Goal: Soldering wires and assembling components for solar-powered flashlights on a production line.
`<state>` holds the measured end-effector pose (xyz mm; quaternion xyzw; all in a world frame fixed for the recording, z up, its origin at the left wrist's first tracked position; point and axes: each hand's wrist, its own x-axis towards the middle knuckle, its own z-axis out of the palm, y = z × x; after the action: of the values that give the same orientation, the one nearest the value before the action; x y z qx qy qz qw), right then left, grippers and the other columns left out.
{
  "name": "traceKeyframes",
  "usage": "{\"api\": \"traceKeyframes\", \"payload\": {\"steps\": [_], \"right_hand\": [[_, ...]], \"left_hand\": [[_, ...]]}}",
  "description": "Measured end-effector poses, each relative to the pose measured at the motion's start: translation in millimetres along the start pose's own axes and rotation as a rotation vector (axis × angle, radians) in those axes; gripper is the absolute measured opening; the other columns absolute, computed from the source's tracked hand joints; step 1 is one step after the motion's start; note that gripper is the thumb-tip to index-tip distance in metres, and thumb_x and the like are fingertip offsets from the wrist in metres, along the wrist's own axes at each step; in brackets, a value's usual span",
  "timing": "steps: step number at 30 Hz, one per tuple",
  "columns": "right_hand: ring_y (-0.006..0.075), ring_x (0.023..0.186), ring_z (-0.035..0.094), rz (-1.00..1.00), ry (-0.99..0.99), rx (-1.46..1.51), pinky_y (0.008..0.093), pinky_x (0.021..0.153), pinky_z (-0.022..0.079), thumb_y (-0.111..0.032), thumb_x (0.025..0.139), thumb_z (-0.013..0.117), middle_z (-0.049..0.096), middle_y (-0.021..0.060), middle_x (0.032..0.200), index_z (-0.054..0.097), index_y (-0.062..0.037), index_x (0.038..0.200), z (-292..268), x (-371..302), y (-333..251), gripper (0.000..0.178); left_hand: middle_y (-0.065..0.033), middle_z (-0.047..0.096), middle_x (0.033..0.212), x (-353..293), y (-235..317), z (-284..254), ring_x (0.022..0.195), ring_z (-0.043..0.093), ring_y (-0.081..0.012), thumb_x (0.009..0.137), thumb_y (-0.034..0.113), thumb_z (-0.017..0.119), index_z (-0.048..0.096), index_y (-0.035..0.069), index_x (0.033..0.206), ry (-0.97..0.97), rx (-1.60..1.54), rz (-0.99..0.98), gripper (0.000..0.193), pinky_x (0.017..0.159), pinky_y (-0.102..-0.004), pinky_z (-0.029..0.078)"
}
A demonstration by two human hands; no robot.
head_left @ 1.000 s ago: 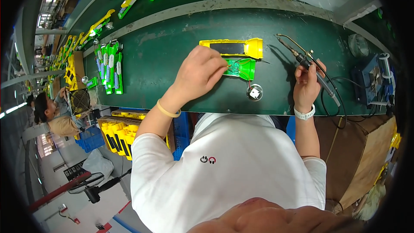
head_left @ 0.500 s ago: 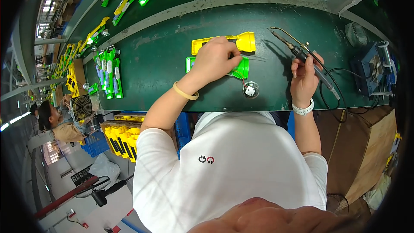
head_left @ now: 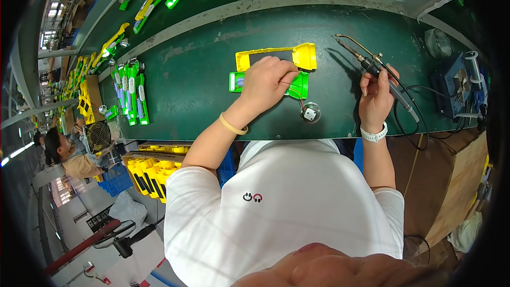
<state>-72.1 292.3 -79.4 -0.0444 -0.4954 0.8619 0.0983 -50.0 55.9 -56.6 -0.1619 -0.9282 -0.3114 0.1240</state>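
Observation:
My left hand (head_left: 269,82) is closed in a pinch over a green flashlight housing half (head_left: 298,86), on what looks like a thin wire at the fingertips. The hand covers the middle of the housing. Red wires run from the housing's wide end to a round reflector with a white square part (head_left: 310,112), lying just nearer to me. A yellow housing half (head_left: 304,56) with a dark strip lies right behind the green one. My right hand (head_left: 376,93) is wrapped round the handle of a soldering iron (head_left: 370,67) with a thin brass tube; its tip points up and left, apart from the parts.
A blue soldering station (head_left: 448,93) with a solder reel (head_left: 472,64) stands at right, its cable looping near my right hand. Several assembled green lights (head_left: 130,93) lie at left. Beyond the metal rail (head_left: 239,11) are more yellow-green lights. A co-worker (head_left: 71,154) sits far left.
My left hand has drawn slightly nearer and lower over the green housing. More of the yellow half shows. My right hand and the soldering iron have barely moved.

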Motion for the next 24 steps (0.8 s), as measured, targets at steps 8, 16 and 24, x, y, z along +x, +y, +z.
{"api": "traceKeyframes", "payload": {"steps": [8,16,24], "right_hand": [[0.0125,0.059,0.051,0.022,-0.062,-0.043,0.0214,0.050,0.037,-0.020,0.092,0.052,0.056,0.0086,0.074,0.044,-0.0059,0.102,1.0,-1.1,-0.2,0.019],[0.0119,0.056,0.050,0.088,-0.085,-0.063,0.0213,0.049,0.038,-0.020,0.090,0.054,0.055,0.0076,0.073,0.044,-0.0062,0.100,4.5,2.5,-5.7,0.020],[0.0090,0.054,0.050,0.137,-0.429,-0.256,0.0207,0.049,0.039,-0.010,0.087,0.056,0.054,0.0055,0.070,0.040,-0.0066,0.095,6.6,26.1,-18.0,0.019]], "left_hand": [[-0.0050,0.056,0.073,0.2,-7.1,-9.3,0.067,0.056,-0.0243,0.078,0.019,0.066,0.060,0.009,0.079,-0.117,0.019,-0.031,0.012,0.058,-0.0336,0.045],[-0.0065,0.060,0.071,9.8,-15.8,-11.6,0.066,0.056,-0.0207,0.076,0.010,0.065,0.061,0.003,0.087,-0.042,-0.265,-0.296,0.014,0.062,-0.0304,0.046],[-0.0081,0.060,0.071,15.8,-16.4,-12.4,0.069,0.058,-0.0240,0.077,0.011,0.063,0.065,0.006,0.082,-0.102,-0.061,-0.079,0.008,0.063,-0.0332,0.047]]}}
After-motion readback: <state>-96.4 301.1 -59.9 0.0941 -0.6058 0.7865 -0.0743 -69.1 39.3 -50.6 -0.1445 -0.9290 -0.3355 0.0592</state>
